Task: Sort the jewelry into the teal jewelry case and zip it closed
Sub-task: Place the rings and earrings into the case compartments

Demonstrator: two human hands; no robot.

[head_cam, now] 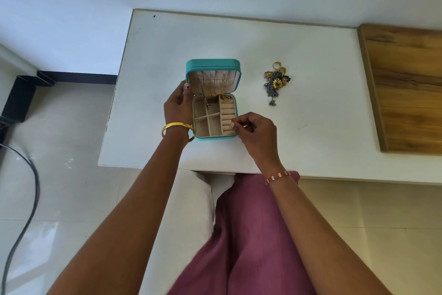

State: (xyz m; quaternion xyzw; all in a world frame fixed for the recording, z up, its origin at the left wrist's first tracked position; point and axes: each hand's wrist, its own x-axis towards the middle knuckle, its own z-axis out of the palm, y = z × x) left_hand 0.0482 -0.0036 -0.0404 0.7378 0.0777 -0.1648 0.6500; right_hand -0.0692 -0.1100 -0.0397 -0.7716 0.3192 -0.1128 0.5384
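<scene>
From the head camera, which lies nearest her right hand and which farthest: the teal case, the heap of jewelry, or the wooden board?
1. Open teal zip-up jewelry case, right at the right hand, on its left.
2. Tangled heap of gold and purple jewelry, further back on the table.
3. Brown wooden board, at the far right.

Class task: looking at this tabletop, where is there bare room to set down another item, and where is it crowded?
Bare: the white table behind the teal case, and the stretch between the jewelry pile and the wooden board. Crowded: around the case, with the left hand and right hand alongside.
</scene>
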